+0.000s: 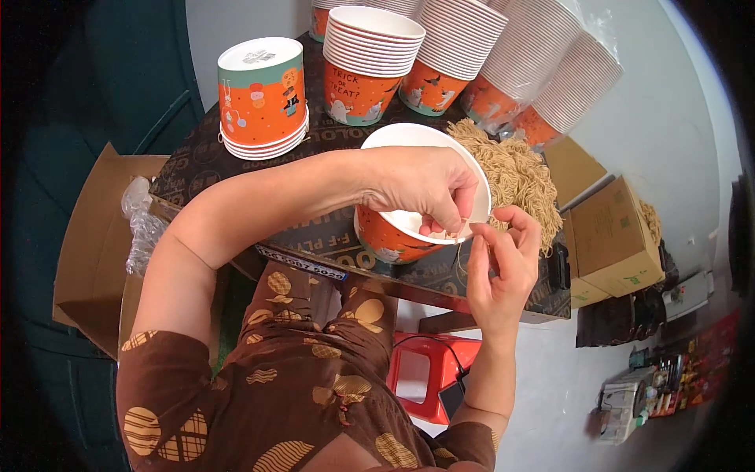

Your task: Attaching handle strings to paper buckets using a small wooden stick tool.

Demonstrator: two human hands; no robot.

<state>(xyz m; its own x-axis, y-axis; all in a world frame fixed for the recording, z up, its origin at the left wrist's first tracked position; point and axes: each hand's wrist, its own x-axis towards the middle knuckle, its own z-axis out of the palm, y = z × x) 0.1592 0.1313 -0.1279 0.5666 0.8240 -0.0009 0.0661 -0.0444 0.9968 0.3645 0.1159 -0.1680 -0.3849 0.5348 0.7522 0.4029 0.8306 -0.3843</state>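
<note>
An orange paper bucket (397, 245) with a white inside stands at the table's near edge, in front of me. My left hand (425, 185) reaches across its mouth, with thumb and fingers pinched at the right part of the rim on a thin tan cord (462, 259). Just outside that rim, my right hand (505, 271) is closed in a pinch on the same cord, a loose end dangling below. The fingertips of both hands nearly meet. How the cord passes the rim is partly hidden by the fingers. Behind the bucket lies a heap of tan cords (515, 177).
Upside-down stacked buckets (263, 98) stand at the table's left; upright stacks (370, 67) and plastic-wrapped ones (523, 55) line the back. Cardboard boxes flank the table, an open one (98, 236) left and another (617, 240) right. A red stool (429, 370) is below.
</note>
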